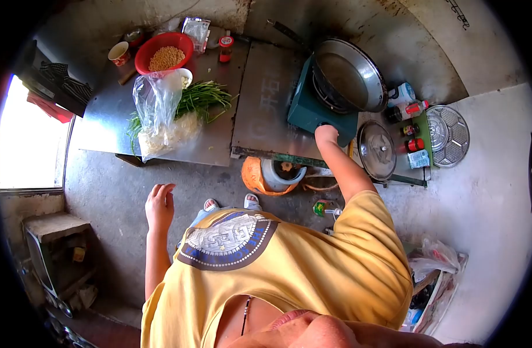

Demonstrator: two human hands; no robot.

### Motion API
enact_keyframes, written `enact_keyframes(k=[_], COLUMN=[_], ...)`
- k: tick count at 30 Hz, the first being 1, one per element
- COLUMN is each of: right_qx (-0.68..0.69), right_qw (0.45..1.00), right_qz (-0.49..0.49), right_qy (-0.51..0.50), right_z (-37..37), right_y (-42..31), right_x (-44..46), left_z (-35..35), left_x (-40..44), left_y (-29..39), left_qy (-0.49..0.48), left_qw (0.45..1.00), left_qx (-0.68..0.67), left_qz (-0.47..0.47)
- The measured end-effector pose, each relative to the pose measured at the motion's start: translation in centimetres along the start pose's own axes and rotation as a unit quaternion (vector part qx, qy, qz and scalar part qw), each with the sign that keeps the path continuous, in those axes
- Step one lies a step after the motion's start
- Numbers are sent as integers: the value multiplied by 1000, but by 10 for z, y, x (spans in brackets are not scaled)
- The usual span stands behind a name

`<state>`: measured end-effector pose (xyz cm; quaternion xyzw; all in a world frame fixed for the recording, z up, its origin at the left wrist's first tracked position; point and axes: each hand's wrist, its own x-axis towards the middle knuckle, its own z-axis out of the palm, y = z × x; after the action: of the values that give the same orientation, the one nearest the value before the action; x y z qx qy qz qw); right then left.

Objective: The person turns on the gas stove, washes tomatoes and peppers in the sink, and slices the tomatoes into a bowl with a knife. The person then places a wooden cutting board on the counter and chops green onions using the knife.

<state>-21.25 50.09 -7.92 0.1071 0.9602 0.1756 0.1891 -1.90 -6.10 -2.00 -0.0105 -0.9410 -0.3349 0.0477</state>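
Observation:
My right hand reaches to the front of a green gas stove, fingers closed at the dark control knob, which they mostly hide. On the burner sits a black-handled wok, tilted in view, its inside looking wet or holding a little liquid. My left hand hangs in the air over the floor, empty, with its fingers loosely bent and apart. It is nearest to the steel table's front edge, where a clear plastic bag, green leafy stalks and pale shredded food lie.
A red bowl of beans or nuts, a paper cup and a red-lidded jar stand at the back left. Right of the stove are a pot lid and several bottles. An orange gas cylinder stands under the counter.

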Motion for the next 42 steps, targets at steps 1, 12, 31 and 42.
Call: enact_keyframes(k=[1,12,31,42], right_qx=[-20,574,45,509], right_qw=[1000,782,998,839], right_qz=[-6,216,45,170], right_qy=[-8,-114,12,-91], right_z=[-3,17,26,9], right_y=[-2,33,6,31], right_x=[-1,-6,19,-8], left_z=[-2,-8,7,11], left_x=[-2,-5,24,32], left_y=[-1,-18,-6,-8], left_qy=[5,-20,-31,-30], left_qw=[1000,1000,1000,999], left_qx=[5,12,0,-9], left_qz=[-2,-12,-3,25])
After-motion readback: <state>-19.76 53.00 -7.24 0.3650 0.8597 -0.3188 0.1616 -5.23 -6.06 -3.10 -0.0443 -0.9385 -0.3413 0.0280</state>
